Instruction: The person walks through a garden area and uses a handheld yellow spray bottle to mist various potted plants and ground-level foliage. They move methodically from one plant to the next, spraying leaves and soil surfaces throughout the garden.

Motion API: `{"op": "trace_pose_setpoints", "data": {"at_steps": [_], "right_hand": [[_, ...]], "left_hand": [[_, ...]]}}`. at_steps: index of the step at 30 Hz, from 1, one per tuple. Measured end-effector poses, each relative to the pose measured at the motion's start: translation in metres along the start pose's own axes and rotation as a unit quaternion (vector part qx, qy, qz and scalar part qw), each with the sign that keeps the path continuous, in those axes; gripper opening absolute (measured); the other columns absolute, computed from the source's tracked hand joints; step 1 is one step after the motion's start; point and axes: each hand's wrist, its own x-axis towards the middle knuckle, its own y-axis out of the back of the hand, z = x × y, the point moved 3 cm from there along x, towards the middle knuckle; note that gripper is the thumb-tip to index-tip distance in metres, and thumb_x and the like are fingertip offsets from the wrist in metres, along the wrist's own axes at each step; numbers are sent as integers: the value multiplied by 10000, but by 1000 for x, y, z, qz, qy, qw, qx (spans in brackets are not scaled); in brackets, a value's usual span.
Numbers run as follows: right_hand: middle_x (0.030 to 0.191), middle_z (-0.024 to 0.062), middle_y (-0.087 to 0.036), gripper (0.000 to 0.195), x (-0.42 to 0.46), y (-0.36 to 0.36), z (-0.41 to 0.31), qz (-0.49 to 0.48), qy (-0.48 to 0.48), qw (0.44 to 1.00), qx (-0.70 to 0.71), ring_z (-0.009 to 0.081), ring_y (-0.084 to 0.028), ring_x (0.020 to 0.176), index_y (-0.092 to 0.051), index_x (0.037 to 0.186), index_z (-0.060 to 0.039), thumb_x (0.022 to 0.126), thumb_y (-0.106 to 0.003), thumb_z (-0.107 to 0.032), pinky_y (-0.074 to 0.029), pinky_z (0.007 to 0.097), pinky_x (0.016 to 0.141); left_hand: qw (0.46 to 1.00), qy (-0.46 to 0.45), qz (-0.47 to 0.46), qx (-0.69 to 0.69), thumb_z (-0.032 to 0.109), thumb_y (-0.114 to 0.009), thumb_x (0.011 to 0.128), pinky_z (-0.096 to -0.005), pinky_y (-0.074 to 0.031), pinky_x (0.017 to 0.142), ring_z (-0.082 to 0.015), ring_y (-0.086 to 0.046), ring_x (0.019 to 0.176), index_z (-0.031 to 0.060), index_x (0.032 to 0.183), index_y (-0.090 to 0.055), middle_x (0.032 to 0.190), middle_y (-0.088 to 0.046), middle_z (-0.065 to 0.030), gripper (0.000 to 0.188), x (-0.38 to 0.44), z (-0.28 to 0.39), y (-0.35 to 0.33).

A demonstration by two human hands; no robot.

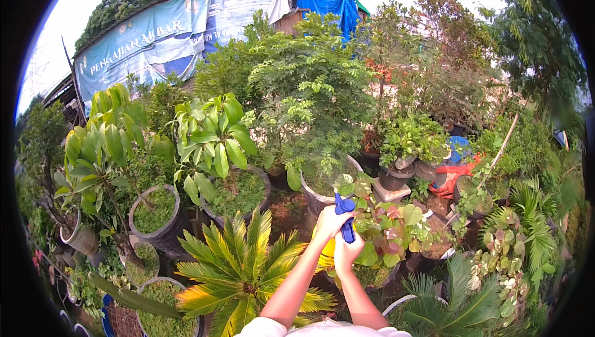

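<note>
Both my hands are on a pump spray bottle with a blue spray head (344, 204) and a yellow tank (327, 257). My left hand (331, 221) is wrapped around the sprayer just below the head. Lower and to the right, my right hand (348, 249) grips it by the blue handle (347, 231). The pale nozzle points away from me, and a faint haze of mist hangs beyond it. Ahead is a leafy shrub (320, 76) in a large round pot (312, 200). My forearms and hands hide much of the yellow tank.
A sago palm (246, 286) spreads close on my left. Heart-shaped foliage (395, 232) crowds my right side. Broad-leaved potted plants (218, 134) stand further left. A potted bush (395, 176) rests on a pale block (391, 193). Behind, banners (148, 44) bearing writing cover a shed.
</note>
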Motion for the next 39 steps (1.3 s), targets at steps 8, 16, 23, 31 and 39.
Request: {"op": "trace_pose_setpoints", "data": {"at_steps": [8,16,23,31,39], "right_hand": [[620,-43,-511,166,-26,10,32,12,-95,994,-53,34,-438,589,-522,635,16,723,-652,-39,-375,230,519],[619,-40,-506,161,-29,11,-4,49,-4,999,13,40,-429,579,-516,653,24,721,-651,-35,-369,232,513],[607,-31,-472,180,-32,7,-33,56,69,995,38,47,-409,573,-492,650,18,710,-653,-36,-363,240,509],[650,-43,-509,180,-39,10,1,61,-54,996,46,40,-423,601,-518,648,11,729,-660,-65,-373,233,532],[638,-45,-511,206,-46,21,32,46,-125,990,-54,39,-441,606,-525,620,-1,740,-664,-94,-389,230,549]], "left_hand": [[993,113,-41,-18,327,-657,677,-293,-447,600,-121,-578,618,1,729,-649,655,-629,-60,330,-16,-63,-12],[999,-18,-31,12,313,-688,657,-293,-453,602,-122,-571,612,7,730,-625,653,-619,-65,321,-24,-5,-3],[994,-105,-13,-1,287,-701,648,-291,-451,595,-135,-567,597,17,748,-613,657,-608,-68,301,-36,32,11],[997,30,-67,13,336,-666,682,-276,-435,598,-112,-553,597,8,716,-641,636,-613,-56,330,-22,-32,-7],[985,108,-94,-101,290,-652,698,-261,-416,576,-110,-536,589,8,734,-658,650,-604,-30,284,-32,-79,-20]]}}
